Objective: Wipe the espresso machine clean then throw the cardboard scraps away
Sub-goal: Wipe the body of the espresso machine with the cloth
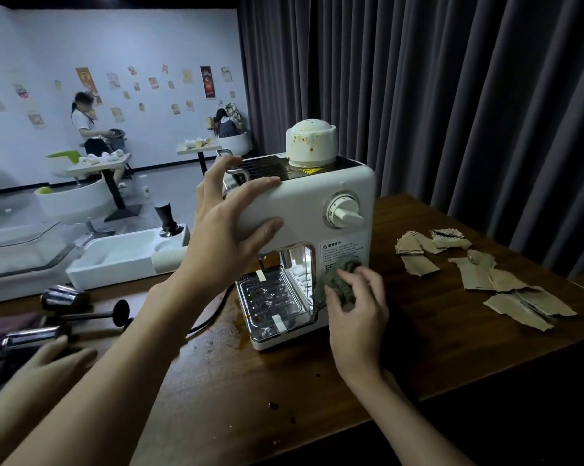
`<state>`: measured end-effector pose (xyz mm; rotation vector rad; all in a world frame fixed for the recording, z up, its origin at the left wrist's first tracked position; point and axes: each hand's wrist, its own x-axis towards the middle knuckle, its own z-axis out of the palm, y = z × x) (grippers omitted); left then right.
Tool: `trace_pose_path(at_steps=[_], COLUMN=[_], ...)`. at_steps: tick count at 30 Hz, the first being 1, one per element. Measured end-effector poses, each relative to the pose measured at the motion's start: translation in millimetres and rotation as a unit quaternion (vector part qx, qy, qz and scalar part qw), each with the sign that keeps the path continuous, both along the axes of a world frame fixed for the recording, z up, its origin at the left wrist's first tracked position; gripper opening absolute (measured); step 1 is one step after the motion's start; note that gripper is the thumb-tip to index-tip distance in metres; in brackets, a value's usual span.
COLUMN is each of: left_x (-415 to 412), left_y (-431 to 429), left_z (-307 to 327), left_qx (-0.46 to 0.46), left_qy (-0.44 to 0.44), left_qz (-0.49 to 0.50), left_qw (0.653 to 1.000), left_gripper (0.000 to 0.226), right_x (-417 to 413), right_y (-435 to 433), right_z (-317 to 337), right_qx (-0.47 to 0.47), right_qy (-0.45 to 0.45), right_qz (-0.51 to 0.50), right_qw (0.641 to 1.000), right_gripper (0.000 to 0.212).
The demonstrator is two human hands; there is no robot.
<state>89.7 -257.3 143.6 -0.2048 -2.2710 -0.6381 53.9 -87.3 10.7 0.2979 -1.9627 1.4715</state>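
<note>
— Where's the machine (317, 210)?
— On the table (401, 348). Left hand (226, 233) lies spread on its top corner; right hand (357, 311) clasps a cloth (337, 277) against its front.
— Scraps (485, 274)?
— Right of it, untouched.

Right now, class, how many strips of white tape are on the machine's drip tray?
2. One strip lies at the drip tray's back edge, the other at its front edge. The cloth in the right hand may hide more.

White espresso machine (314, 210) upright, stained; torn cardboard scraps (485, 277) beside.
</note>
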Motion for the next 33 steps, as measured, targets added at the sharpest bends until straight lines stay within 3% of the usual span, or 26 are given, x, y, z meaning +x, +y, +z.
trace_pose_path(at_steps=[6,11,16,20,25,33], left_x=[0.6,0.6,1.1,-0.3,-0.9,-0.3], left_y=[-0.1,-0.7,-0.3,-1.3,-2.7,-1.3], left_z=[0.5,0.5,0.7,0.5,1.1,2.8], left_qx=[0.002,0.0,0.0,-0.005,-0.008,-0.011], left_qy=[-0.005,-0.001,-0.005,-0.004,0.003,0.001], left_qz=[-0.006,-0.007,-0.004,-0.002,0.0,0.009], left_qw=[1.0,1.0,1.0,1.0,1.0,1.0], left_gripper=[0.045,0.045,0.045,0.045,0.044,0.045], right_x=[-18.6,-9.5,-22.3,-18.4,-38.5,-51.0], right_y=[15.7,6.4,17.8,14.3,38.9,55.2], right_z=[23.2,25.8,46.1,46.7,75.7,128.2], right_qx=[-0.063,0.041,-0.042,0.053,-0.008,0.05], right_qy=[0.0,0.088,0.041,0.101,0.062,0.109], right_qz=[-0.052,0.015,-0.053,0.002,-0.03,0.079], right_qw=[0.997,0.995,0.997,0.993,0.998,0.99], right_gripper=[0.028,0.033,0.032,0.035,0.034,0.036])
